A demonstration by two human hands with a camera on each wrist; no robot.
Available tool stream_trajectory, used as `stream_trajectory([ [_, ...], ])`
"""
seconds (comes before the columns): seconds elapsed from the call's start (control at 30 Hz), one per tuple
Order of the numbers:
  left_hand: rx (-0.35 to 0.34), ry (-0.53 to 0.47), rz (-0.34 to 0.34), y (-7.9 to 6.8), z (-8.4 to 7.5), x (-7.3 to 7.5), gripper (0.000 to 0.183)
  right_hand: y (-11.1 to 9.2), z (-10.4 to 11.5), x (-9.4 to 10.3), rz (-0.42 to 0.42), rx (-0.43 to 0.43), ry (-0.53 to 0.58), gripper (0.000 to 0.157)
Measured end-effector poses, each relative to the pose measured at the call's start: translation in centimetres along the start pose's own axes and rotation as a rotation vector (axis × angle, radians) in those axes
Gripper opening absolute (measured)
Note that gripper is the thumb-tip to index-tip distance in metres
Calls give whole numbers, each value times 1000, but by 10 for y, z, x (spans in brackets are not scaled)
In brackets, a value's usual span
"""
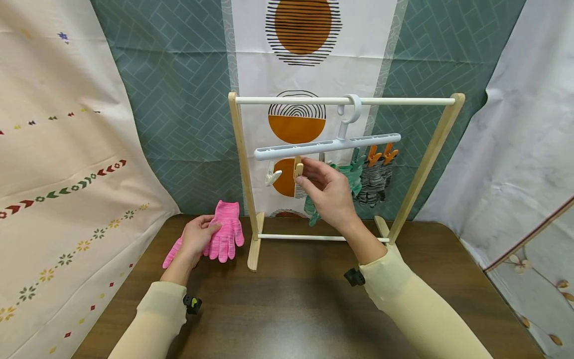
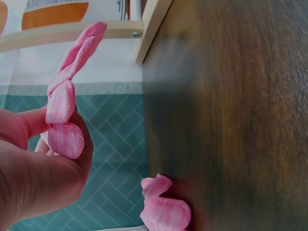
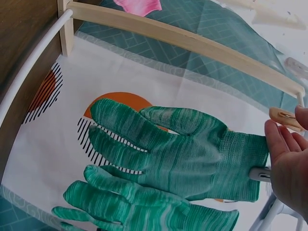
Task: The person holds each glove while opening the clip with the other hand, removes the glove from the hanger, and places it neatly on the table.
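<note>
My left hand point(image 1: 196, 237) holds a pink knitted glove point(image 1: 226, 224) between thumb and fingers, its fingers hanging down in the head view. A second pink glove point(image 2: 166, 214) lies on the table below. With thumb and fingertips, my right hand point(image 1: 334, 199) pinches a beige clothespin point(image 1: 298, 168) under the left part of a pale plastic hanger point(image 1: 327, 146). Left of it a white clothespin point(image 1: 272, 174) hangs with nothing in it. Green gloves point(image 3: 187, 149) hang from other clips, partly behind my right hand in the head view. Grey-black gloves point(image 1: 374, 180) hang at the right in orange clothespins point(image 1: 373, 156).
The hanger hooks over the white top bar point(image 1: 291, 100) of a wooden rack, whose left post point(image 1: 244, 164) stands between my hands. A lower white bar point(image 1: 300, 237) joins the feet. Brown tabletop point(image 1: 291, 299) spreads in front, and patterned cloths point(image 1: 170, 99) hang behind.
</note>
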State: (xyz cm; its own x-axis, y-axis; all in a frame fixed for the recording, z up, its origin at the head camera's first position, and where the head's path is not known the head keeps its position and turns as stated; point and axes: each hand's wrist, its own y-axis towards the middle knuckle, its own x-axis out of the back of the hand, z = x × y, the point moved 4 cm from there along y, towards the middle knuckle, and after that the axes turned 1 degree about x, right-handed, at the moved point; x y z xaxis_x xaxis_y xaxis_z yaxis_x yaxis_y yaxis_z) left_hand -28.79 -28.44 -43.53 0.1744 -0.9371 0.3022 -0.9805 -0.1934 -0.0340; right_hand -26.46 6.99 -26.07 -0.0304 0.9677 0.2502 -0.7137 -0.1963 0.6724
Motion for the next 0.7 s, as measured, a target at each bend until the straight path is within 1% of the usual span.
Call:
stream_trajectory([
  [0.1, 13, 14, -1, 2, 3, 0, 46, -1, 1, 0, 2, 10, 2, 44],
  [0.33, 37, 13, 8, 7, 9, -2, 45, -6, 2, 3, 1, 41, 15, 45],
  [0.7, 24, 74, 6, 17, 22, -6, 44, -15, 5, 11, -37, 102, 17, 45],
])
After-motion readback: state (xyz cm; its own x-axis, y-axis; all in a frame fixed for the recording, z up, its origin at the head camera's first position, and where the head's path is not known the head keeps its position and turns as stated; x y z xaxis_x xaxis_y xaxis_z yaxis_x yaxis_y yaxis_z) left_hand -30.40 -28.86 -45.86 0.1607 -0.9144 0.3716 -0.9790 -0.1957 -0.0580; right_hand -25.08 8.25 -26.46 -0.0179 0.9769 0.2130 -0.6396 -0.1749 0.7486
